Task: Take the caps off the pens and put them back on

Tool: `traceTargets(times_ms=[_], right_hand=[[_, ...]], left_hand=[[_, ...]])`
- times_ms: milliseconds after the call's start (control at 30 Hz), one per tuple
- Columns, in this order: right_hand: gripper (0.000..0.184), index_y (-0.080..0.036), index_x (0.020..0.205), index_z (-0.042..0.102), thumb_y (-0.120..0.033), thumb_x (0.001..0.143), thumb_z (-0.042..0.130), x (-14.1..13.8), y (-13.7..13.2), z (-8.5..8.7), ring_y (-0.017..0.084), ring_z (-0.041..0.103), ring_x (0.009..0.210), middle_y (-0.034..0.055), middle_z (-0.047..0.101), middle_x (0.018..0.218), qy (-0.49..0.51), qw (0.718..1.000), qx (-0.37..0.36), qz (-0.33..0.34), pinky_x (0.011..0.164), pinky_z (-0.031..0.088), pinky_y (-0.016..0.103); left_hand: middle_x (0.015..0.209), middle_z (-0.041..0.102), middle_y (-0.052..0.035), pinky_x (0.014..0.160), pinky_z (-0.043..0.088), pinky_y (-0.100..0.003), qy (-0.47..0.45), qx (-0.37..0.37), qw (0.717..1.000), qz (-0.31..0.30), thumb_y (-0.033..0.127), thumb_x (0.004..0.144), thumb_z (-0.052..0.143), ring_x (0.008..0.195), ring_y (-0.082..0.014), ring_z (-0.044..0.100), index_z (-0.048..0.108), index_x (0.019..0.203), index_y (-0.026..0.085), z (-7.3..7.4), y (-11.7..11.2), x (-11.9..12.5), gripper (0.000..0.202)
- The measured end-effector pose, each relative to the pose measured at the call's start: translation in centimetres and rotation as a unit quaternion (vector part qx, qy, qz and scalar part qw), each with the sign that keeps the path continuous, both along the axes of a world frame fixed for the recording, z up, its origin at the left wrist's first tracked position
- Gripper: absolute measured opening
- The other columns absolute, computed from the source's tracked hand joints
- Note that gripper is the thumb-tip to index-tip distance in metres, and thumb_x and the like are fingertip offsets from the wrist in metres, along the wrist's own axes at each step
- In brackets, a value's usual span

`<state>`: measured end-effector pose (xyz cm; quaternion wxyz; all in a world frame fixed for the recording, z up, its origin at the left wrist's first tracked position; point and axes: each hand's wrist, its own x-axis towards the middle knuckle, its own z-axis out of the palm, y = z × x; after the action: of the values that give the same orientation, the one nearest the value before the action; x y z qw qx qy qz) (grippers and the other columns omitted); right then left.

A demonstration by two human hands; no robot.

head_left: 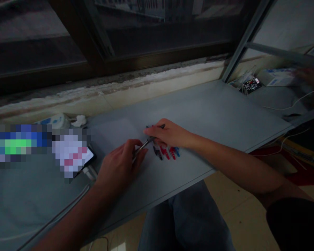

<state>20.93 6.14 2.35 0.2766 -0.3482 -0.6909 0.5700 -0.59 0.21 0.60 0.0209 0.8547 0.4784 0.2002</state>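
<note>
Slim metal tool (142,147) gripped by left fingers (137,148), dark item (159,127) pinched by right fingers (153,130), just beside small red, black and blue clips (165,152); a slip could knock them askew.

Red clips (164,152) (some black, blue)

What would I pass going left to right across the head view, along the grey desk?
Phone → left hand → right hand → dark printed packet → white-and-blue box
</note>
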Motion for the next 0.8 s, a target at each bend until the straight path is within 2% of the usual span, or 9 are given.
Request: traceTargets(times_ms=[67, 167, 267, 333, 400, 467, 633, 733, 800], right_hand=[[0.064, -0.020, 0.055, 0.041, -0.067, 0.096, 0.054, 0.2, 0.0, 0.1, 0.005, 0.030, 0.039, -0.0081, 0.036, 0.043, -0.001, 1.000, -0.007, 0.012, 0.043, 0.023, 0.023], [0.063, -0.020, 0.054, 0.037, -0.062, 0.097, 0.056, 1.0, 0.3, 0.6, 0.004, 0.026, 0.043, -0.0090, 0.030, 0.046, -0.012, 0.995, 0.044, 0.091, 0.046, 0.020, 0.023], [0.059, -0.021, 0.056, 0.034, -0.054, 0.100, 0.055, 1.9, 0.7, 1.5, 0.005, 0.024, 0.050, -0.0086, 0.024, 0.052, -0.013, 0.975, 0.099, 0.197, 0.050, 0.020, 0.024], [0.052, -0.020, 0.061, 0.038, -0.047, 0.101, 0.057, 2.3, 0.9, 2.0, 0.006, 0.029, 0.054, -0.0080, 0.028, 0.057, -0.004, 0.962, 0.108, 0.250, 0.053, 0.025, 0.024], [0.039, -0.018, 0.071, 0.047, -0.040, 0.094, 0.069, 2.7, 1.2, 2.2, 0.007, 0.038, 0.060, -0.0070, 0.040, 0.063, 0.003, 0.962, 0.117, 0.248, 0.058, 0.031, 0.023], [0.034, -0.017, 0.081, 0.054, -0.038, 0.085, 0.080, 2.9, 1.4, 2.1, 0.008, 0.046, 0.066, -0.0051, 0.051, 0.071, -0.008, 0.972, 0.131, 0.197, 0.062, 0.036, 0.022], [0.051, -0.015, 0.067, 0.054, -0.054, 0.100, 0.057, 3.1, 1.8, 1.2, 0.007, 0.044, 0.054, -0.0039, 0.050, 0.058, -0.078, 0.985, 0.087, 0.130, 0.057, 0.035, 0.024], [0.033, -0.013, 0.089, 0.062, -0.040, 0.085, 0.080, 3.0, 1.9, 1.0, 0.008, 0.055, 0.066, -0.0005, 0.063, 0.078, -0.027, 0.987, 0.114, 0.109, 0.063, 0.041, 0.022], [0.039, -0.013, 0.100, 0.063, -0.036, 0.079, 0.086, 3.0, 2.0, 1.0, 0.010, 0.059, 0.074, 0.0022, 0.067, 0.090, -0.008, 0.988, 0.122, 0.090, 0.068, 0.045, 0.023]], left_hand=[[0.070, 0.062, -0.0025, 0.057, 0.039, -0.030, 0.022, -0.032, 0.999, 0.013, 0.045, 0.106, 0.037, 0.059, -0.0205, 0.060, 0.050, 0.085, 0.023, 0.2, -0.1, 0.2, 0.032], [0.061, 0.055, 0.0009, 0.054, 0.037, -0.029, -0.004, -0.167, 0.986, -0.012, 0.041, 0.104, 0.035, 0.052, -0.0175, 0.053, 0.045, 0.076, 0.025, 0.6, -1.0, 0.7, 0.034], [0.061, 0.054, 0.0024, 0.053, 0.041, -0.027, -0.084, -0.325, 0.939, -0.080, 0.045, 0.106, 0.032, 0.051, -0.0152, 0.051, 0.047, 0.073, 0.024, 1.2, -2.0, 0.9, 0.042], [0.061, 0.053, 0.0023, 0.054, 0.043, -0.027, -0.120, -0.372, 0.916, -0.089, 0.051, 0.107, 0.032, 0.054, -0.0156, 0.053, 0.047, 0.072, 0.024, 1.4, -2.2, 0.8, 0.047], [0.062, 0.054, 0.0025, 0.051, 0.041, -0.026, -0.128, -0.380, 0.912, -0.086, 0.053, 0.107, 0.033, 0.054, -0.0151, 0.051, 0.046, 0.072, 0.024, 1.3, -1.9, 0.4, 0.047], [0.062, 0.054, 0.0031, 0.051, 0.040, -0.026, -0.117, -0.350, 0.926, -0.084, 0.052, 0.106, 0.036, 0.052, -0.0145, 0.051, 0.049, 0.074, 0.024, 1.1, -1.3, 0.1, 0.045], [0.060, 0.056, 0.0025, 0.054, 0.039, -0.028, -0.062, -0.279, 0.957, -0.045, 0.047, 0.106, 0.036, 0.051, -0.0160, 0.056, 0.053, 0.079, 0.023, 0.6, -0.3, -0.3, 0.039], [0.062, 0.059, 0.0010, 0.055, 0.040, -0.029, -0.040, -0.256, 0.965, -0.034, 0.047, 0.105, 0.035, 0.052, -0.0174, 0.058, 0.054, 0.080, 0.023, 0.6, 0.0, -0.3, 0.038], [0.061, 0.058, 0.0010, 0.056, 0.040, -0.029, -0.033, -0.249, 0.968, -0.027, 0.046, 0.104, 0.035, 0.052, -0.0174, 0.058, 0.053, 0.080, 0.023, 0.7, 0.1, -0.3, 0.038]])
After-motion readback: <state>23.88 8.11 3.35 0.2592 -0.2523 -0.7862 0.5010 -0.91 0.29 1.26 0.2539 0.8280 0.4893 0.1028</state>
